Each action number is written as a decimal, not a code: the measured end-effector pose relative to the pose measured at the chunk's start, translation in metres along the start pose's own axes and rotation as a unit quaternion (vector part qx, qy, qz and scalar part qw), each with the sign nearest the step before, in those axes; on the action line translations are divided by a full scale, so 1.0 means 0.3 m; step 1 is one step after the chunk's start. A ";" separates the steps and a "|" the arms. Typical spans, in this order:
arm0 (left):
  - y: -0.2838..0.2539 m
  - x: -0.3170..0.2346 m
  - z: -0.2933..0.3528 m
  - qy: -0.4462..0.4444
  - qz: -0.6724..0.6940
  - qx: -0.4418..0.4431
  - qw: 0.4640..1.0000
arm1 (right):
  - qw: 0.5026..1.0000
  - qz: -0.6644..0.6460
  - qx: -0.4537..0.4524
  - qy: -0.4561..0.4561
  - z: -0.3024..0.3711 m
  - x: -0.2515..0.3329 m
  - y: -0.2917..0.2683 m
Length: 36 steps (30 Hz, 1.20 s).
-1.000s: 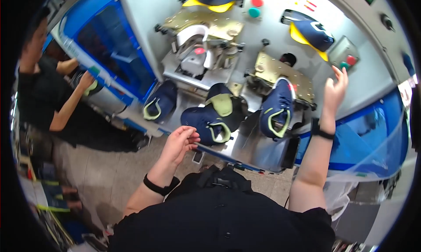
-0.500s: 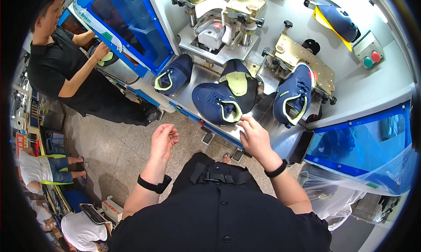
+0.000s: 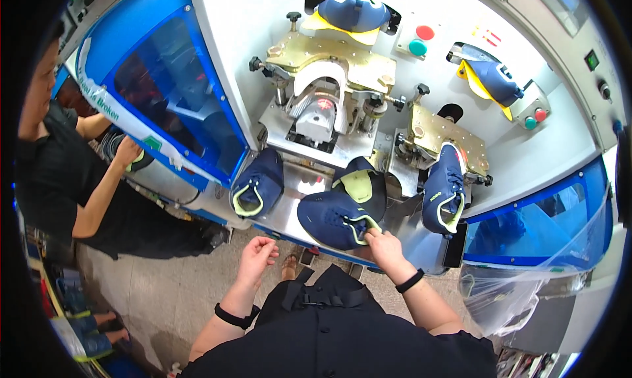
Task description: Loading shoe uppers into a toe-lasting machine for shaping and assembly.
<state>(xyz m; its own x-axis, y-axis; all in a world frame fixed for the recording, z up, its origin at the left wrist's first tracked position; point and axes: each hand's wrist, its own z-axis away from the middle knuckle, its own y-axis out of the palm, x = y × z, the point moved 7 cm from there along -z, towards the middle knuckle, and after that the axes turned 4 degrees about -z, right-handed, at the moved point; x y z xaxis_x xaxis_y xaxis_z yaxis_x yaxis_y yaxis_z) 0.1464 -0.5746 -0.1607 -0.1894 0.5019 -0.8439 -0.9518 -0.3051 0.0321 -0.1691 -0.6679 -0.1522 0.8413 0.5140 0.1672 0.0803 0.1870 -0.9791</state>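
Observation:
A navy shoe upper with a lime-green lining lies on the metal ledge, its toe to the left. My right hand is at its heel collar, fingers closed on the edge. Over the floor in front of the ledge, my left hand is raised with curled fingers and nothing in it. Behind the upper lies a dark piece with a lime tongue. Another navy shoe upper rests at the left end, and a third navy shoe leans upright on the right.
Two clamping machines, a left one and a right one, stand behind the ledge. Above them, navy uppers with yellow edges sit on wall-mounted forms. A co-worker works at the left. Clear plastic sheeting hangs at the right.
The view has tilted up, showing more of the machines. My right hand has closed on the heel of the middle shoe upper. My left hand's fingers have curled in.

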 end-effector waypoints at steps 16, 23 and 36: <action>0.221 -0.502 -0.205 0.162 -0.044 0.290 0.942 | 0.833 0.234 -0.501 0.029 -0.818 0.006 -1.368; 0.155 -0.486 -0.238 0.054 0.029 0.363 0.930 | 0.893 0.023 -0.441 -0.087 -0.653 0.356 -0.946; 0.220 -0.515 -0.326 0.024 0.204 0.402 0.892 | 0.933 -0.106 -0.345 -0.016 -0.443 0.525 -0.625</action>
<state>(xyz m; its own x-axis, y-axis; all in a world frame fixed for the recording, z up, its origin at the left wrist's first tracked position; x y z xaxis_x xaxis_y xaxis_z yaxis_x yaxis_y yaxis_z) 0.1365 -0.7514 -0.0806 -0.5671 0.4404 -0.6960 -0.6753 0.2352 0.6990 0.0193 -0.7335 0.0423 0.7521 0.5527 0.3591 0.5772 -0.2893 -0.7636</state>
